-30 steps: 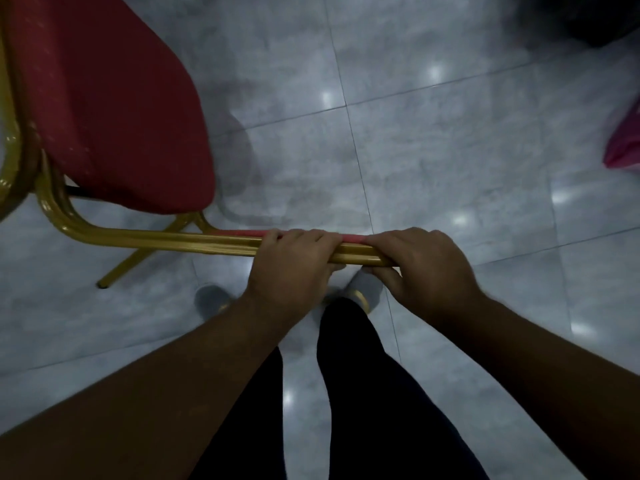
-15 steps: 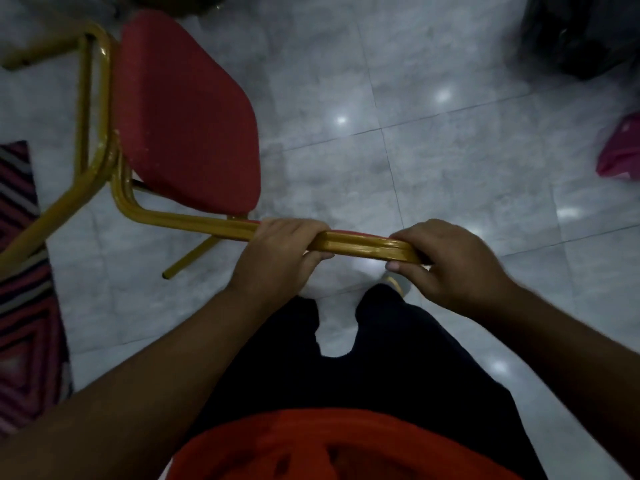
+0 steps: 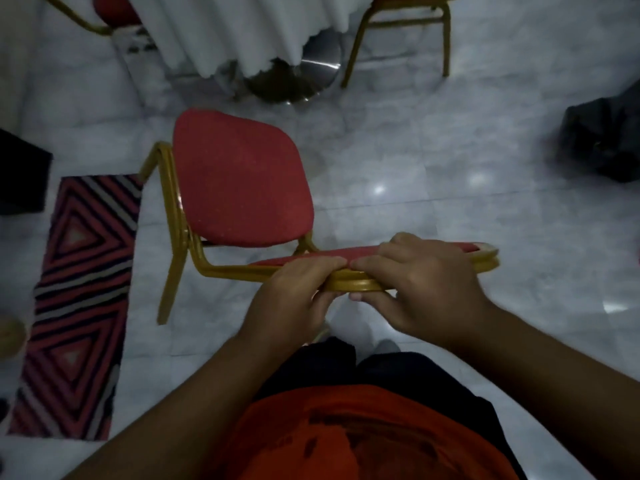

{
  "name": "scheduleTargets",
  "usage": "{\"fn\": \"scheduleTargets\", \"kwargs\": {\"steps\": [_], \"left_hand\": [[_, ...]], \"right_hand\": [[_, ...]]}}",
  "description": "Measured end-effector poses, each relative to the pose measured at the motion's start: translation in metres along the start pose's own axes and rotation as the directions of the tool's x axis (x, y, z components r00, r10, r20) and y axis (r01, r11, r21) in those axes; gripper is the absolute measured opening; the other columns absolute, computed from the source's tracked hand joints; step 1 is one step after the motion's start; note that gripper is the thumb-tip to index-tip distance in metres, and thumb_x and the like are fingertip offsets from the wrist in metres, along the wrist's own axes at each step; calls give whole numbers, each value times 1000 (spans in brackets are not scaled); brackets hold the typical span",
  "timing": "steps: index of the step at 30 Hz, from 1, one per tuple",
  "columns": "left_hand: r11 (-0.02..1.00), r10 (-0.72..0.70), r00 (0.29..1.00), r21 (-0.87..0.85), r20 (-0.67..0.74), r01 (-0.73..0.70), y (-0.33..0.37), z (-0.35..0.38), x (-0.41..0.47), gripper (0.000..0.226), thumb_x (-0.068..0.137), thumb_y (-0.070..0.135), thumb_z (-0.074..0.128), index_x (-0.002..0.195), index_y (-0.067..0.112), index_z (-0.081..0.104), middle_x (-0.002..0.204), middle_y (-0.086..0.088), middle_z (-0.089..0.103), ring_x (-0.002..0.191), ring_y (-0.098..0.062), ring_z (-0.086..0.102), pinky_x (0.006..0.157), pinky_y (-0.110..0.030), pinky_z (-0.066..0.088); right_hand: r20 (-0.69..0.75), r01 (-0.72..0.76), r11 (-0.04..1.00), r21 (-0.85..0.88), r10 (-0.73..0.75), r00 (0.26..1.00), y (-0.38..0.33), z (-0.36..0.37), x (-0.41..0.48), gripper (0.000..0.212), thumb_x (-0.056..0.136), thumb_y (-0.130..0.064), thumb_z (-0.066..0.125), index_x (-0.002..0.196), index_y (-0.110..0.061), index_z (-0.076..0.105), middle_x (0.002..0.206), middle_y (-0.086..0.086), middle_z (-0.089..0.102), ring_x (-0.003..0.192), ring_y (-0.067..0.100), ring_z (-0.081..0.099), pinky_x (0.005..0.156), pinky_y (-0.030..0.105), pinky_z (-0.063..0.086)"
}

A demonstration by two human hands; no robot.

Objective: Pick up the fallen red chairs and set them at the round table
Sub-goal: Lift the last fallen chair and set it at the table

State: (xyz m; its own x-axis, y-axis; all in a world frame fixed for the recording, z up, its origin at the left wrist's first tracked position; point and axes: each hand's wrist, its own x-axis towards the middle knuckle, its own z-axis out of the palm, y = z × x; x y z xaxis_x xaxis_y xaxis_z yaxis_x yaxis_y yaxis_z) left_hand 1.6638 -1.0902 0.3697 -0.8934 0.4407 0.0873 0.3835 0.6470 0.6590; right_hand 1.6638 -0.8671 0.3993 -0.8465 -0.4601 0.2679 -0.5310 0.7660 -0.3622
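Note:
A red padded chair [image 3: 239, 183] with a gold metal frame stands nearly upright just in front of me, its seat facing up. My left hand [image 3: 294, 299] and my right hand [image 3: 422, 282] both grip the top rail of its backrest, side by side and almost touching. Beyond the chair stands the round table [image 3: 242, 29], draped in a white cloth over a shiny metal base [image 3: 298, 77].
Two more red chairs stand at the table, one at the top left [image 3: 114, 12] and one at the top right [image 3: 408, 15]. A striped red rug [image 3: 79, 299] lies on the floor to the left. A dark bag [image 3: 606, 140] sits at the right.
The chair has swung up from lying tipped to nearly upright. My view lifted, bringing the table into sight. My hands have slid closer together on the backrest.

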Motion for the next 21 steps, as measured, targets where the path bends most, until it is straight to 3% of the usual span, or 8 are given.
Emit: {"fn": "scheduleTargets", "kwargs": {"steps": [3,10,15,19,21], "left_hand": [[994,-109,992,-10,-59,108,1,-26,-33,40,86,6,73,125,13,68,119,2,72,109,-8,64,96,-21,51],[932,-352,919,20,-177,361,-7,-93,-99,42,83,1,78,121,16,71,116,4,74,106,-5,66,96,-24,53],[803,-573,810,108,-125,585,0,-139,-126,33,83,33,81,114,34,68,99,22,68,94,6,62,89,-30,57],[859,-426,905,312,-8,407,33,-143,-117,66,73,70,74,126,34,60,115,19,63,102,-2,57,90,-30,52],[861,-337,941,412,20,300,35,-139,-110,67,74,79,64,125,35,58,115,17,64,100,-6,57,88,-33,52]], "right_hand": [[-9,75,997,10,-75,997,-32,12,12,31,90,-49,66,105,-24,76,90,-5,72,79,20,64,57,32,42],[4,147,983,108,-148,989,-93,20,23,37,92,-50,61,120,-28,71,107,-8,75,92,18,68,65,32,43],[87,-7,986,167,-8,996,-77,11,-8,46,96,-61,50,127,-31,65,112,-11,69,98,16,63,77,40,49],[76,-31,966,256,12,997,-87,21,-1,48,91,-60,59,124,-24,64,108,-8,68,96,15,62,81,37,53],[42,-58,956,287,48,998,-92,22,3,53,87,-59,68,122,-20,66,105,-6,68,94,13,62,81,29,51]]}}
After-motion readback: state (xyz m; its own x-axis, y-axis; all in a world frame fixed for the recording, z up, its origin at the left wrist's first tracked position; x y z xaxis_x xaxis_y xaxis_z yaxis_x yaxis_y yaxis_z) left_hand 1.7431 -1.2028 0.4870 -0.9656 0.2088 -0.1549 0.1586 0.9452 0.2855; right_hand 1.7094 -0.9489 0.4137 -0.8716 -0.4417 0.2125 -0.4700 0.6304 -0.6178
